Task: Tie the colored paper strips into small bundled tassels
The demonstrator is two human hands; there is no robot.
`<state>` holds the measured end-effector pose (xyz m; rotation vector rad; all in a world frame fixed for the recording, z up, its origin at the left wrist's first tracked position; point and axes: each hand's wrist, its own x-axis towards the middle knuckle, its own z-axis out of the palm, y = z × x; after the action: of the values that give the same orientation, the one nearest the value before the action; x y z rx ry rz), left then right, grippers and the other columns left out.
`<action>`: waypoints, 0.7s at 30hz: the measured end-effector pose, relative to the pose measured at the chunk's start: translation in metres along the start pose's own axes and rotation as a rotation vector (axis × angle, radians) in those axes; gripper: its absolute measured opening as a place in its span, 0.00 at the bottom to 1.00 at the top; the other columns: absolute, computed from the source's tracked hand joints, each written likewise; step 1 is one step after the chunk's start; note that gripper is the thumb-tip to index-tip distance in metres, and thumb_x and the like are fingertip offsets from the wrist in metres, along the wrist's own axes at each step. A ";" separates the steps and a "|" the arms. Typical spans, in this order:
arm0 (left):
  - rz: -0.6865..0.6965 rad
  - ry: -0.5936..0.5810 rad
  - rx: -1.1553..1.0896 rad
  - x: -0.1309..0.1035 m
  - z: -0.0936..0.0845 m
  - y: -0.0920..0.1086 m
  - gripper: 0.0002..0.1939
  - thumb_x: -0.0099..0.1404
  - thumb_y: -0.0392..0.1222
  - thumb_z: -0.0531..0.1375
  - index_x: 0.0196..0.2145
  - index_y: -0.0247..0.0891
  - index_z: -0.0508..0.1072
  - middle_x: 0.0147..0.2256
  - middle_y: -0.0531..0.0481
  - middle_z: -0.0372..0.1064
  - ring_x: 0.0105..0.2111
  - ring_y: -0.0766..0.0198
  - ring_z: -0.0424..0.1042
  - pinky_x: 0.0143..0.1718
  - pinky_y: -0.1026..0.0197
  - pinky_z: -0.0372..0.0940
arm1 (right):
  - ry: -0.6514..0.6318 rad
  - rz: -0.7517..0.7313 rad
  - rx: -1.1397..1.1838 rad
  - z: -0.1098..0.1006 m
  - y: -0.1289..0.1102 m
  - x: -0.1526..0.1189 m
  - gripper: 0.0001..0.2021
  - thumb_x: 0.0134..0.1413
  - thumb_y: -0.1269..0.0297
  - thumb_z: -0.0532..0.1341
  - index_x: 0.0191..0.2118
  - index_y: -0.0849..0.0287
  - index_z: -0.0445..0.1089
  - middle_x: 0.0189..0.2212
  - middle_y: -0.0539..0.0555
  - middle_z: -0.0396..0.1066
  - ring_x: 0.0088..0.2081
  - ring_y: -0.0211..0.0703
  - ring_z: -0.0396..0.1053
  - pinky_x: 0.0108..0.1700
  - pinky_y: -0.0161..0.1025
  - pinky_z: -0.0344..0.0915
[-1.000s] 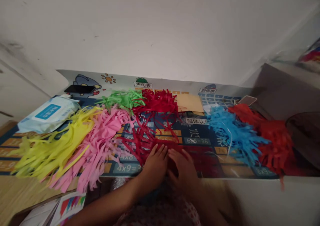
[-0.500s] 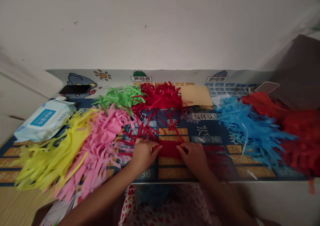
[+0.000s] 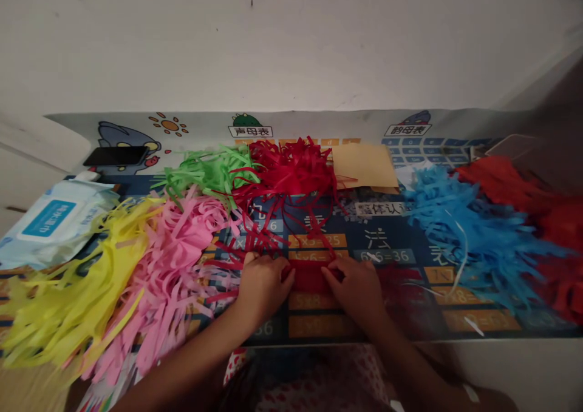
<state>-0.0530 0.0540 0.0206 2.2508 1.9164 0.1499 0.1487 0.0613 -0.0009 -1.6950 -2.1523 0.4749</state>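
Observation:
A strip of red fringed paper (image 3: 308,276) lies across the middle of the mat, near its front edge. My left hand (image 3: 264,284) pinches its left side between thumb and fingers; my right hand (image 3: 356,287) pinches the right side the same way. Thin cut red strands stick out beyond both hands, faint and blurred on the right. Behind them rests a loose heap of shredded red paper (image 3: 294,169), some strands trailing toward my hands. Pink fringed paper (image 3: 182,236) spreads just left of my left hand.
Yellow fringe (image 3: 86,284), green fringe (image 3: 212,172) and a wet-wipes pack (image 3: 50,218) lie left, with a phone (image 3: 116,156) behind. Blue fringe (image 3: 478,236) and red paper (image 3: 505,184) lie right. A tan paper sheet (image 3: 364,166) sits at the back of the printed mat (image 3: 319,326).
The view has shifted slightly closer, so things at the sides sit farther outward. Both hands keep their pinch on the red fringed paper, in almost the same place.

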 end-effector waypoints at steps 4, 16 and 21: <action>0.057 0.139 0.015 -0.001 -0.002 0.004 0.05 0.60 0.40 0.62 0.36 0.41 0.74 0.35 0.48 0.74 0.38 0.53 0.70 0.43 0.49 0.56 | 0.006 0.034 -0.023 -0.004 0.002 0.004 0.06 0.57 0.62 0.61 0.29 0.56 0.70 0.28 0.48 0.75 0.31 0.43 0.70 0.38 0.42 0.50; 0.513 0.202 0.165 -0.018 -0.011 0.015 0.12 0.62 0.48 0.60 0.37 0.39 0.76 0.36 0.46 0.74 0.47 0.50 0.66 0.63 0.37 0.38 | 0.249 -0.649 -0.196 -0.020 0.025 -0.021 0.06 0.62 0.68 0.58 0.38 0.53 0.72 0.46 0.49 0.75 0.54 0.45 0.62 0.61 0.54 0.42; 0.455 0.257 0.197 -0.014 -0.002 0.020 0.07 0.63 0.44 0.60 0.35 0.38 0.75 0.34 0.47 0.74 0.45 0.53 0.67 0.62 0.37 0.40 | 0.268 -0.545 -0.136 -0.026 0.021 -0.006 0.08 0.62 0.68 0.59 0.31 0.54 0.72 0.38 0.46 0.76 0.51 0.44 0.64 0.61 0.53 0.42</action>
<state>-0.0368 0.0374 0.0273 2.8986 1.5431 0.3381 0.1804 0.0614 0.0117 -1.0770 -2.3454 -0.0491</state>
